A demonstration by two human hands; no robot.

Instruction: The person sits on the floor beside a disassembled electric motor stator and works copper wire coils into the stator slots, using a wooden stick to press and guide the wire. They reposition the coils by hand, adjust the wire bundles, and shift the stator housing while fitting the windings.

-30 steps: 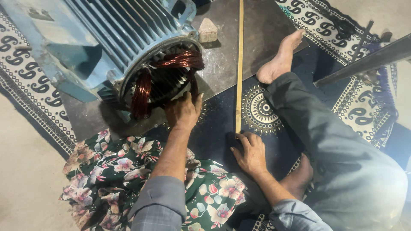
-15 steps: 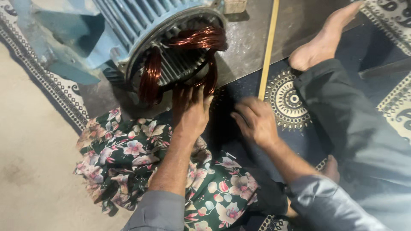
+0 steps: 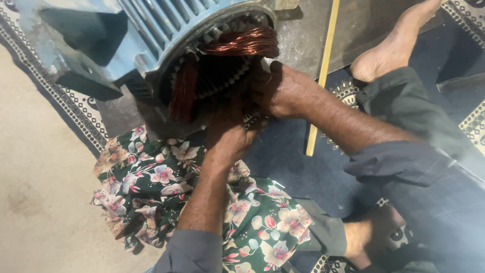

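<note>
Copper-red wire coils [image 3: 242, 43] in the blue ribbed motor housing [image 3: 166, 30] lie just beyond the left hand [image 3: 227, 136] and right hand [image 3: 278, 91], both pressed at the opening, grips hidden.

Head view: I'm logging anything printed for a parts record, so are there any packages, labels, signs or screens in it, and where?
None visible: no package, label, sign or screen.
Motor housing: top left, ribbed, blue-grey, no nameplate in sight.
Copper windings: reddish coils at its open end, both hands there.
Floral cloth: bottom left, dark green with pink flowers.
Wooden stick: right of the motor, long, pale yellow.
</note>
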